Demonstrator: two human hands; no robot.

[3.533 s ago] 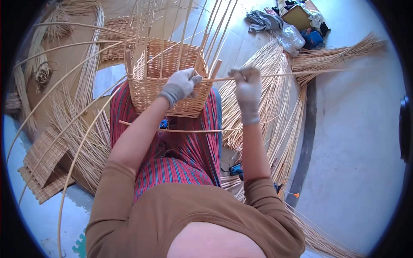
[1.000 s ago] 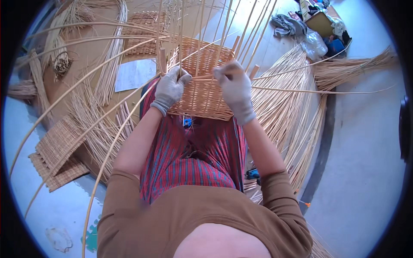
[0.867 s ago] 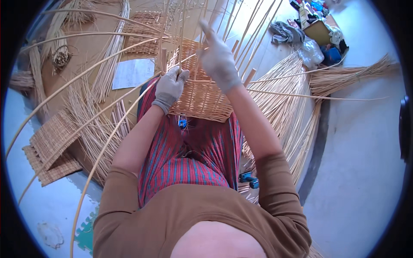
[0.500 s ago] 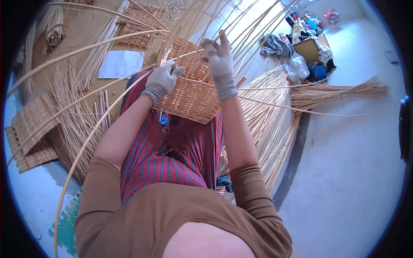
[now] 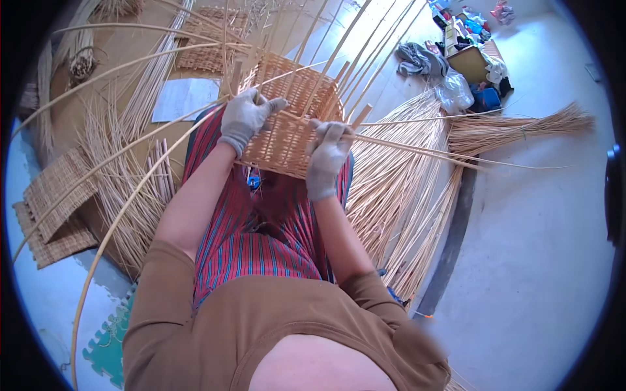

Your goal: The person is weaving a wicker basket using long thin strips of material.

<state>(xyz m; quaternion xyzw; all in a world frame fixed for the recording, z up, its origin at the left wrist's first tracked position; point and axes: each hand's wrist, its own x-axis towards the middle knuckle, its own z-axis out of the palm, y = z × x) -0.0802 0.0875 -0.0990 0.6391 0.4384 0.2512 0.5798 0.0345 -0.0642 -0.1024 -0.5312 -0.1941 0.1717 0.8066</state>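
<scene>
Pale floor [image 5: 535, 247] spreads from two o'clock down to five, with loose strands [image 5: 398, 202] fanned across it at three and a tied bundle [image 5: 521, 133] farther out, between two and three. Toward one o'clock lies a crumpled grey cloth [image 5: 420, 60], a clear plastic bag [image 5: 454, 92] just beside it. At ten I see a white sheet [image 5: 186, 99], at nine some flat woven panels [image 5: 62, 189], at eight a green mat [image 5: 107, 352].

Just short of twelve o'clock, my half-woven basket [image 5: 277, 146] sits on the striped cloth [image 5: 257, 254] over my lap, tall stakes rising from it. Both my hands are gloved in light grey. At the basket's nine o'clock, my left hand [image 5: 246, 120] pinches the near rim between thumb and curled fingers. Between the basket's four and five, my right hand [image 5: 327, 156] has its fingers bent close together at the rim, where pale weaving strands [image 5: 417, 148] run off toward three; whether they pinch one I cannot tell.
</scene>
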